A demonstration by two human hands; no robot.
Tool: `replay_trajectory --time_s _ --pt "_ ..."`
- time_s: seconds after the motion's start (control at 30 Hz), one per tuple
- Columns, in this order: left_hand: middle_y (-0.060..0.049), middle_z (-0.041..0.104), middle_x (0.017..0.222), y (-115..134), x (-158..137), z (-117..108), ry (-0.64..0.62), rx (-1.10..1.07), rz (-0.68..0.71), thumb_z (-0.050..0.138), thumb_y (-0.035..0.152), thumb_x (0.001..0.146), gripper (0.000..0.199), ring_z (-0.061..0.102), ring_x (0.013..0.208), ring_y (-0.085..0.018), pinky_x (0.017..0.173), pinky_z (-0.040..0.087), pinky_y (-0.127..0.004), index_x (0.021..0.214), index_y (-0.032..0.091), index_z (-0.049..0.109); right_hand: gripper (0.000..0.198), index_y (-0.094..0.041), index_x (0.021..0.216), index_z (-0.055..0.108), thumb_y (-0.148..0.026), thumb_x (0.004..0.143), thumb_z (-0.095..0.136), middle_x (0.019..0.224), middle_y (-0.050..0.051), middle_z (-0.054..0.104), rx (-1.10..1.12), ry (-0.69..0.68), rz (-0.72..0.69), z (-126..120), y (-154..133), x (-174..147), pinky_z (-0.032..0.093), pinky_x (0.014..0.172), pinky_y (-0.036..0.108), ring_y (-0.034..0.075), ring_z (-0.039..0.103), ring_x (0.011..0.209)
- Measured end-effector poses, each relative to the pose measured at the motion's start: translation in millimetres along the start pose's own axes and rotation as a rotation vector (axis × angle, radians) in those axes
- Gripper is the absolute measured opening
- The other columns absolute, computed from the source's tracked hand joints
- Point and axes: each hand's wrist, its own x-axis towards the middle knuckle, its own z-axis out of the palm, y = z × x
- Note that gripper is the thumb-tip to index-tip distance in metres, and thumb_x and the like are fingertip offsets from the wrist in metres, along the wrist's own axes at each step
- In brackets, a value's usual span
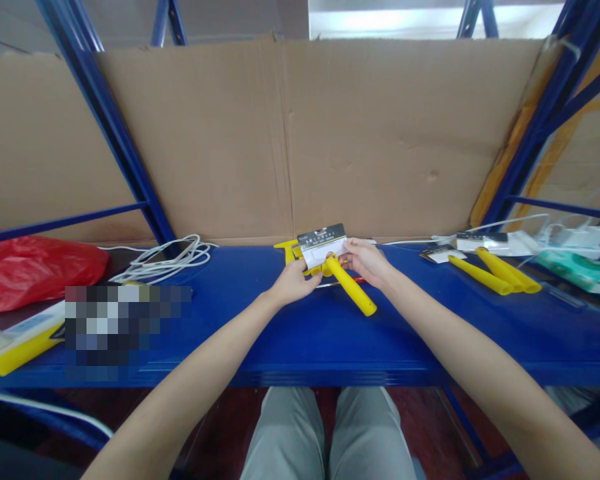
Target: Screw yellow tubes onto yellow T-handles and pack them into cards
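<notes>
Both my hands are at the middle of the blue shelf, at a printed black-and-white card (pixel 323 245). My left hand (pixel 295 283) is closed on the card's lower left edge, its thumb close to a yellow handle (pixel 353 288). With fingers pinched, my right hand (pixel 364 260) grips the card's right edge. The handle slants down to the right from under the card, with a small hole at its end. Another yellow piece (pixel 289 250) shows behind the card; its full shape is hidden. A thin red-and-silver strip is partly visible below the hands.
Several yellow handles (pixel 505 272) with cards lie at the right, near a green-and-white packet (pixel 577 268). At left are a coiled white cable (pixel 175 260), a red plastic bag (pixel 40 270) and another yellow handle (pixel 25 351). Cardboard (pixel 220 140) stands behind, between blue posts (pixel 115 133).
</notes>
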Motion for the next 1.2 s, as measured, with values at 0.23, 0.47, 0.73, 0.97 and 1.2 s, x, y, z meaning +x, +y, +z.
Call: replay_trajectory --time_s 0.23,0.47,0.73,0.97,1.2 --pt "-0.014 0.066 0.112 5 3 -3 0.060 -0.262 -0.197 0.069 0.042 0.068 0.049 0.062 0.103 -0.027 0.094 0.046 -0.045 0.107 0.013 0.062 0.011 -0.019 0.076 0.050 -0.021 0.086 0.046 0.068 -0.001 0.060 -0.073 -0.007 0.007 6 2 -1 0.044 0.063 0.026 0.010 0.054 0.058" --pt "-0.015 0.058 0.126 -5 8 -15 0.079 -0.451 -0.189 0.074 0.060 0.052 0.089 0.060 0.107 -0.027 0.091 0.047 -0.041 0.127 0.021 0.045 0.013 -0.020 0.073 0.050 -0.019 0.085 0.046 0.072 0.000 0.061 -0.033 0.031 -0.038 4 -5 -2 0.046 0.073 0.028 0.013 0.058 0.069" --pt "-0.013 0.059 0.122 -7 10 -20 0.175 -0.593 -0.314 0.046 0.074 0.072 0.076 0.065 0.094 -0.024 0.078 0.050 -0.037 0.131 0.026 0.043 0.011 -0.019 0.072 0.050 -0.019 0.082 0.050 0.073 0.000 0.060 0.019 0.015 -0.049 0 -6 -1 0.048 0.069 0.027 0.012 0.057 0.067" --pt "-0.008 0.066 0.103 -12 14 -24 0.465 -0.576 -0.505 0.057 0.049 0.079 0.047 0.065 0.065 -0.012 0.057 0.048 -0.023 0.116 0.020 0.055 0.009 -0.018 0.071 0.051 -0.021 0.079 0.054 0.067 0.000 0.058 -0.016 -0.047 -0.056 3 -4 -2 0.041 0.054 0.023 0.010 0.050 0.056" --pt "-0.002 0.067 0.074 -10 16 -23 0.622 -0.543 -0.522 0.071 0.031 0.068 0.047 0.060 0.055 -0.010 0.047 0.044 -0.019 0.110 0.015 0.057 0.009 -0.019 0.071 0.049 -0.022 0.079 0.052 0.066 0.000 0.056 -0.098 -0.093 -0.050 4 2 -2 0.039 0.054 0.024 0.010 0.047 0.055"
